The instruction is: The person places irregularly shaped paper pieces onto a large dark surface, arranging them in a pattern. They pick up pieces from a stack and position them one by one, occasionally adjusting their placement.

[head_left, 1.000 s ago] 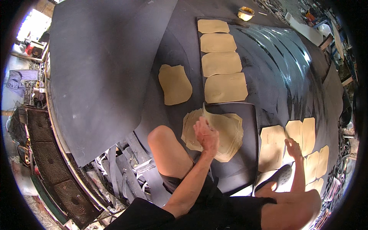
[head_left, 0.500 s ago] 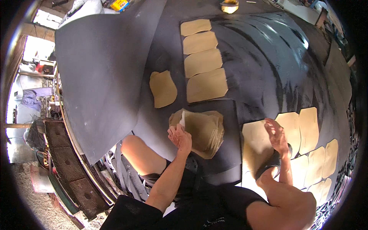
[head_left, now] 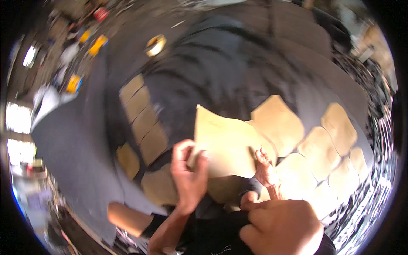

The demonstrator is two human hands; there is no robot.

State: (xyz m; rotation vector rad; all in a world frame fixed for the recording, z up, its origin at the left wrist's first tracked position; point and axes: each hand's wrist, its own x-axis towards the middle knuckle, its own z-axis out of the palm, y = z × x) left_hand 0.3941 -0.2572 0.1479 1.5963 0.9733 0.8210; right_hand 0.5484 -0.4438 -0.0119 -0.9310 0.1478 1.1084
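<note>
Tan sheet [head_left: 225,140] (stack [head_left: 159,187] partly behind), bowl [head_left: 156,45] beyond

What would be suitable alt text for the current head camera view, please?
A person's left hand grips a thin, curved-edged tan sheet by its left side, with the right hand close to its right edge. Similar flat tan pieces lie in groups on a broad dark grey surface, and a small round yellowish container sits farther off.

Between the left hand [head_left: 189,173] and the right hand [head_left: 266,171] there is one sheet [head_left: 224,142]. To the left, four pieces [head_left: 154,144] lie in a row on the mat [head_left: 221,68]; the bowl [head_left: 156,46] is behind this row. More panels [head_left: 319,148] lie to the right.
</note>
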